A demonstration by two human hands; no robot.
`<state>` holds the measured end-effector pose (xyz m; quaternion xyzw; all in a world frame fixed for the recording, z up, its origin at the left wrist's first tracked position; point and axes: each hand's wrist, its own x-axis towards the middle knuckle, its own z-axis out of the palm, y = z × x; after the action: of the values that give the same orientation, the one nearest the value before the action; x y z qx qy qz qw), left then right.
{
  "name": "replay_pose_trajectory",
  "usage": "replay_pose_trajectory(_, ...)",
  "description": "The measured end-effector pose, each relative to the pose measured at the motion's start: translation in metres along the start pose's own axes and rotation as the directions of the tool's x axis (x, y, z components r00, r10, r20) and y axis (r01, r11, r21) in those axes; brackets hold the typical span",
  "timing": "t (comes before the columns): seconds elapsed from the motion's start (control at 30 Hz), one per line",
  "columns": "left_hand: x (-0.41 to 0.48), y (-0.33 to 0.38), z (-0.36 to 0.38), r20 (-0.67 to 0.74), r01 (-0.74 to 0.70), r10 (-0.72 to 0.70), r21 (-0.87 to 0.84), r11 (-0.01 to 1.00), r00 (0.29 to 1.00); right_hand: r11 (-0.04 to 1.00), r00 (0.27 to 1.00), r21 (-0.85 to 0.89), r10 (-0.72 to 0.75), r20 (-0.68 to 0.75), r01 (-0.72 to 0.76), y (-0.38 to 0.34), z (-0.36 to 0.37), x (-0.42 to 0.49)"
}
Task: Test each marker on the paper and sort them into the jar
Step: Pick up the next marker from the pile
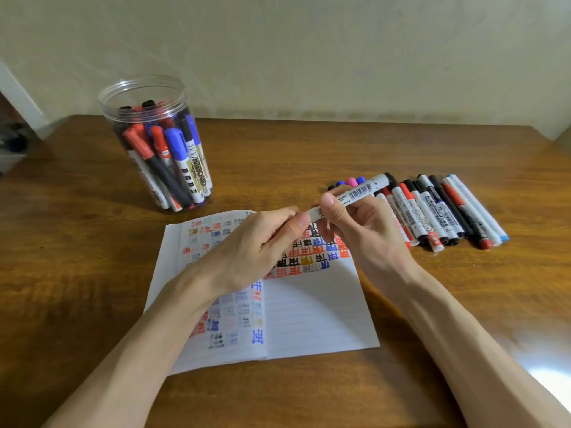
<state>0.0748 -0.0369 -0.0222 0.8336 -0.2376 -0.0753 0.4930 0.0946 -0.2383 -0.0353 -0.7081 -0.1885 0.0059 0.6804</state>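
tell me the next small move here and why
Probably draw the left hand off the near end of the white marker to uncap it. The right hand grips the barrel above the paper, and the left hand's fingers curl over that end, so no tip shows and nothing can be tested yet.

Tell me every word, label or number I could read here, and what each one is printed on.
"WHITEBOARD": on a blue-capped marker inside the jar.
"WHITEBOARD MARKER": on a white marker in the row lying at right.
Held marker: a barcode; its small print is too small to read.
Paper: repeated hand-drawn marks resembling "正", in several colours.
Other marker labels: too blurred to read.
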Motion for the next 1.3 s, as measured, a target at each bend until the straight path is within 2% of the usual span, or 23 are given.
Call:
replay_pose_trajectory(0.07, 0.001, -0.002, 0.001, -0.022, 0.015, -0.014, 0.059, 0.998, 1.0, 1.0, 1.0, 0.004, 0.02, 0.013, -0.02, 0.0, 0.003, 0.001)
replay_pose_trajectory(0.13, 0.002, -0.008, 0.0, -0.124, -0.034, 0.063, 0.224, 0.974, 0.99, 0.994, 0.999, 0.104, 0.041, 0.015, -0.042, -0.004, 0.003, 0.001)
replay_pose_trajectory(0.2, 0.004, -0.012, -0.003, -0.29, -0.118, 0.251, 0.408, 0.905, 0.923, 0.995, 0.999, 0.096, 0.032, 0.027, -0.035, -0.007, -0.002, 0.0)
replay_pose_trajectory(0.27, 0.006, -0.011, -0.007, -0.389, -0.175, 0.41, 0.514, 0.84, 0.825, 0.998, 0.998, -0.05, 0.029, 0.047, -0.027, -0.001, -0.005, 0.001)
replay_pose_trajectory(0.33, 0.008, -0.008, -0.008, -0.333, -0.21, 0.523, 0.651, 0.73, 0.784, 0.962, 0.994, -0.27, -0.012, 0.109, 0.041, 0.006, -0.004, 0.002)
replay_pose_trajectory(0.4, 0.009, -0.007, -0.006, -0.218, -0.21, 0.548, 0.762, 0.613, 0.808, 0.902, 0.98, -0.41, -0.061, 0.187, 0.134, 0.01, -0.002, 0.002)
replay_pose_trajectory(0.43, 0.009, -0.009, -0.005, -0.179, -0.19, 0.52, 0.793, 0.579, 0.835, 0.894, 0.976, -0.423, -0.06, 0.209, 0.145, 0.008, -0.002, 0.002)
replay_pose_trajectory(0.5, 0.009, -0.013, -0.004, -0.153, -0.145, 0.433, 0.801, 0.581, 0.888, 0.91, 0.976, -0.399, -0.024, 0.215, 0.11, 0.003, -0.005, 0.001)
replay_pose_trajectory(0.57, 0.008, -0.015, -0.005, -0.154, -0.142, 0.389, 0.761, 0.632, 0.908, 0.942, 0.986, -0.329, -0.004, 0.169, 0.06, -0.001, -0.008, -0.001)
replay_pose_trajectory(0.7, 0.005, -0.016, -0.012, -0.268, -0.078, 0.332, 0.66, 0.747, 0.905, 0.994, 0.992, -0.08, 0.067, -0.104, -0.075, -0.004, -0.009, -0.001)
replay_pose_trajectory(0.73, 0.003, -0.016, -0.013, -0.291, -0.054, 0.299, 0.629, 0.776, 0.909, 0.991, 0.982, -0.083, 0.093, -0.164, -0.108, -0.003, -0.008, 0.0)
replay_pose_trajectory(0.83, 0.001, -0.013, -0.01, -0.282, -0.035, 0.239, 0.576, 0.816, 0.929, 0.935, 0.967, -0.304, 0.116, -0.227, -0.183, 0.005, 0.001, 0.003)
replay_pose_trajectory(0.93, 0.0, -0.01, -0.006, -0.232, -0.089, 0.243, 0.525, 0.847, 0.942, 0.882, 0.96, -0.443, 0.035, -0.277, -0.16, 0.01, 0.008, 0.004)
replay_pose_trajectory(1.0, -0.001, -0.008, -0.006, -0.196, -0.107, 0.24, 0.52, 0.847, 0.951, 0.888, 0.955, -0.438, 0.003, -0.296, -0.139, 0.009, 0.011, 0.004)
replay_pose_trajectory(1.13, 0.0, -0.006, 0.0, -0.123, -0.171, 0.313, 0.627, 0.76, 0.942, 0.914, 0.962, -0.384, 0.02, -0.273, -0.128, 0.005, 0.019, 0.003)
replay_pose_trajectory(1.3, -0.001, -0.007, -0.003, -0.142, -0.18, 0.338, 0.627, 0.758, 0.93, 0.949, 0.965, -0.27, 0.096, -0.245, -0.163, 0.001, 0.02, 0.004)
